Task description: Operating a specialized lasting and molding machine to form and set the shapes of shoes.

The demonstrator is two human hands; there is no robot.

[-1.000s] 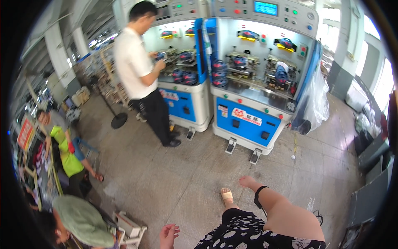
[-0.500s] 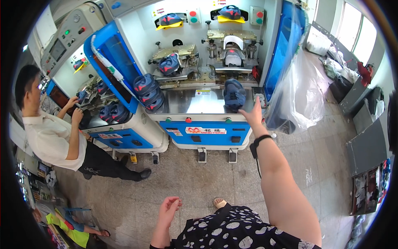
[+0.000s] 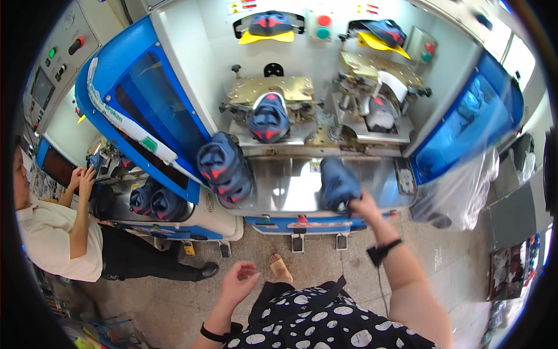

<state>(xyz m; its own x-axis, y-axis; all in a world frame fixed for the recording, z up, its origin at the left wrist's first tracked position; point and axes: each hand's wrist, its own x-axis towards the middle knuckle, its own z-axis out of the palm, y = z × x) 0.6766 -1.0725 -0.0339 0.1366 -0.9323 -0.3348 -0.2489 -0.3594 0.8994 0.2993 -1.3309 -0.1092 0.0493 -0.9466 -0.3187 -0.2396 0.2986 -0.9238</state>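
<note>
A navy shoe upper (image 3: pixel 339 181) is on the steel ledge at the front of the machine, slightly blurred. My right hand (image 3: pixel 366 208) grips its near end, with the fingers partly hidden behind it. My left hand (image 3: pixel 240 283) hangs in front of my body, fingers loosely bent and apart, holding nothing. On the left of the ledge, several navy and red shoe uppers (image 3: pixel 220 158) are stacked. Another shoe upper (image 3: pixel 268 119) sits on the machine's left station, while the right station carries a bare grey form (image 3: pixel 381 113) with a white curved pad above it.
Above the stations, two shoe uppers (image 3: pixel 271 23) sit over yellow plates. A blue guard panel (image 3: pixel 139 99) juts out at left; clear plastic sheeting (image 3: pixel 459 195) hangs at right. A co-worker (image 3: pixel 58 235) stands at the neighbouring machine. Foot pedals (image 3: pixel 297 241) are on the floor below.
I am closer to the machine. My right hand, open beside the shoe upper before, now grips its near end. My left hand remains raised and free.
</note>
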